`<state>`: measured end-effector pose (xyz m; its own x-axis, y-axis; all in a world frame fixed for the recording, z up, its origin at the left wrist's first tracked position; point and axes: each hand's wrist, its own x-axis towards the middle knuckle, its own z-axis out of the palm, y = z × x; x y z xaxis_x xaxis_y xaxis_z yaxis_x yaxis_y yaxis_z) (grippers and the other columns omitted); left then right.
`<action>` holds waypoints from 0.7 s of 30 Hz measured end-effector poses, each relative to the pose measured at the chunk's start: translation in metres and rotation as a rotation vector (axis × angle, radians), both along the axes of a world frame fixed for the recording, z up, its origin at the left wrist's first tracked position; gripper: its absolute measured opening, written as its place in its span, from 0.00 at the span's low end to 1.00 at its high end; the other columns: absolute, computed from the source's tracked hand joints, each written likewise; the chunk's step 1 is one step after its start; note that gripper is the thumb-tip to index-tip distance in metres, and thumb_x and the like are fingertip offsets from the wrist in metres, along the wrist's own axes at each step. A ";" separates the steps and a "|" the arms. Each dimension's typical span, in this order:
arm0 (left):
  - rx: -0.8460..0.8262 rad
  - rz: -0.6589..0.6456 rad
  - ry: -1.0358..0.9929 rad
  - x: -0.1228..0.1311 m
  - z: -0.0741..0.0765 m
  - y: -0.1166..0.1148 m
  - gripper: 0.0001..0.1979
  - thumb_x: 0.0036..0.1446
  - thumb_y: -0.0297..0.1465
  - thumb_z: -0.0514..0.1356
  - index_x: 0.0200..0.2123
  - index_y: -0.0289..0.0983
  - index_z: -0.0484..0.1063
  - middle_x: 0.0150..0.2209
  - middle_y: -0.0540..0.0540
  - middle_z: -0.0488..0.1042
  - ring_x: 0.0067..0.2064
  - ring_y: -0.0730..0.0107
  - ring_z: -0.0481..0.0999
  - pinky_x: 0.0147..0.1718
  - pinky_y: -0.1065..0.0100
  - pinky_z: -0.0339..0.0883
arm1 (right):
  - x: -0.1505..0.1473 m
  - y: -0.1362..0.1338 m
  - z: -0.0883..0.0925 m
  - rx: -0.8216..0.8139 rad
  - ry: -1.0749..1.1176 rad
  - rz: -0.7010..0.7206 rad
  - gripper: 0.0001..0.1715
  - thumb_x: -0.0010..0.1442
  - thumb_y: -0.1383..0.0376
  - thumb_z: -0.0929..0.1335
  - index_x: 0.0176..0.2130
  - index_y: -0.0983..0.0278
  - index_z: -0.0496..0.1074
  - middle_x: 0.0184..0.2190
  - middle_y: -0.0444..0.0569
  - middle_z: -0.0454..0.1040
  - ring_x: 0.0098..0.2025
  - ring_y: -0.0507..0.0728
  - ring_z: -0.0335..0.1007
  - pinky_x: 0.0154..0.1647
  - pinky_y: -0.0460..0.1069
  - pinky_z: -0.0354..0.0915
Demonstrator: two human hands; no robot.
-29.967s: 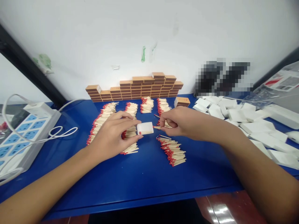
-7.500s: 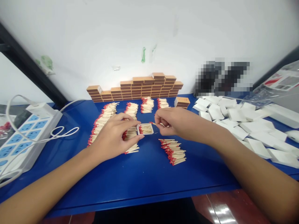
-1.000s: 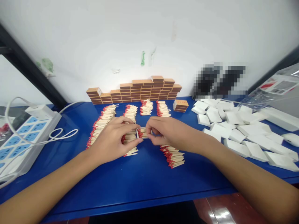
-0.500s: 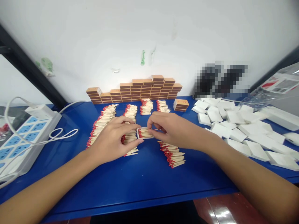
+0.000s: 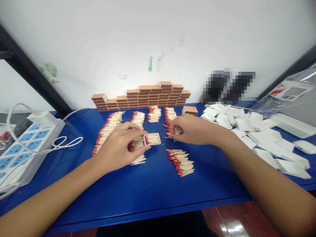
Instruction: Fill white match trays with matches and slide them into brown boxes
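Observation:
A small white matchbox tray (image 5: 159,141) holding red-tipped matches (image 5: 152,139) lies on the blue table. My left hand (image 5: 120,143) holds the tray's left end, thumb along the near side and index finger along the far side. To the right of the tray, my right hand (image 5: 189,129) has thumb and fingertips pinched on loose matches (image 5: 168,137); how many is hidden. Just beyond those fingers lies a row of matches (image 5: 170,115). Another pile of matches (image 5: 181,163) sits nearer the front, below my right hand. Rows of matches (image 5: 108,128) also lie beside and under my left hand.
Stacked matchboxes (image 5: 145,97) line the wall, with one orange matchbox (image 5: 190,109) apart at their right. White empty trays (image 5: 266,136) are heaped on the right. A power strip (image 5: 27,144) with white cables occupies the left. A plastic bag (image 5: 283,92) stands at the far right.
My right hand has moved off the tray to the right, and now pinches loose matches. The tray's contents show more fully. My left hand stays at the tray.

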<state>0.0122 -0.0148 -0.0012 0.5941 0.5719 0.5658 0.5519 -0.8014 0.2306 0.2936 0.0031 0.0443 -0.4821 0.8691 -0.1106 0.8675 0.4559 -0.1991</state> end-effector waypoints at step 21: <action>0.004 -0.007 0.007 0.000 -0.002 0.002 0.17 0.63 0.38 0.68 0.52 0.37 0.79 0.45 0.40 0.82 0.51 0.56 0.80 0.51 0.55 0.75 | 0.003 0.003 -0.018 -0.036 0.060 0.091 0.06 0.64 0.63 0.68 0.35 0.62 0.73 0.34 0.48 0.78 0.32 0.55 0.68 0.31 0.50 0.55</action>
<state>0.0119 -0.0132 -0.0031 0.6022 0.5654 0.5636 0.5479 -0.8062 0.2233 0.2970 0.0057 0.0267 -0.5659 0.8172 -0.1092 0.8086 0.5243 -0.2669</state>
